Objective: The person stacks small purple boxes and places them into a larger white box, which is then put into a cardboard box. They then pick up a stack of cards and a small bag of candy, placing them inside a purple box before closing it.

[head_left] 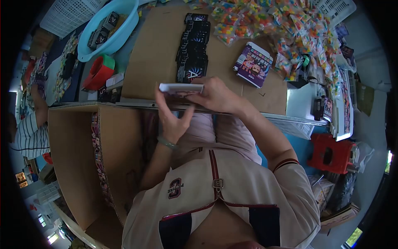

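A small printed box [181,88] is held edge-on over the table's front edge, with its pale side turned up toward me. My right hand [217,96] grips the box's right end, fingers wrapped around it. At the other end, my left hand [173,122] has its fingers against the box, while its thumb stands apart below; a bracelet circles that wrist. Just beyond the hands runs an overlapping row of black printed packets [194,52] on the cardboard sheet [153,45]. To the right, a purple printed box [254,65] lies on the same sheet.
Many clear bags of colourful candy [248,20] are heaped at the back right. A blue basin [85,50] with black packets and a red tape dispenser [98,74] stand left. An open carton [74,157] is at my left side, a red stool [329,153] at right. Another person [31,128] sits far left.
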### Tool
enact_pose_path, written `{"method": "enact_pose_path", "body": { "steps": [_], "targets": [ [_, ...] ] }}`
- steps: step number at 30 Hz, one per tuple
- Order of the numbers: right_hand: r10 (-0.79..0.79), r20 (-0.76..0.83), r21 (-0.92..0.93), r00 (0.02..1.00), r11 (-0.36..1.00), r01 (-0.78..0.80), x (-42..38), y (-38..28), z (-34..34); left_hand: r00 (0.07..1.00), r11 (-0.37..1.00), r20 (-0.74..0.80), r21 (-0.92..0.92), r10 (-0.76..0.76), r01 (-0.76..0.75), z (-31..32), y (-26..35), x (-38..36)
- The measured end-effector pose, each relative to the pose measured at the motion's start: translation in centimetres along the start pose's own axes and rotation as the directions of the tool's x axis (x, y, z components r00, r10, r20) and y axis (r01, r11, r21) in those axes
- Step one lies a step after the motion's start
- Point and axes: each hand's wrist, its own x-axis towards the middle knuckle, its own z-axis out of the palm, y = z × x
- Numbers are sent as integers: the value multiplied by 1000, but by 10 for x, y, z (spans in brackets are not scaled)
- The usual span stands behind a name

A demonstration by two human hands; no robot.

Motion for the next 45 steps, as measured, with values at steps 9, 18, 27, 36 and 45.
{"method": "enact_pose_path", "body": {
  "steps": [9,18,27,36,45],
  "targets": [
    [53,132,-69,990,997,-45,36,52,-64,976,999,-216,32,-3,10,38,-18,6],
    [236,-219,-763,947,563,-317,105,123,-90,977,997,-197,35,78,-72,36,-27,3],
    [86,-102,-399,991,909,-120,44,22,0,971,982,-171,-62,168,-180,28,-34,-1],
    [-38,-36,-577,999,816,10,-18,21,42,960,973,-186,-54,211,-224,23,-33,-15],
    [64,-148,-356,987,927,-114,-4,18,6,961,977,-191,-32,199,-209,25,-30,-15]
  ]
}}
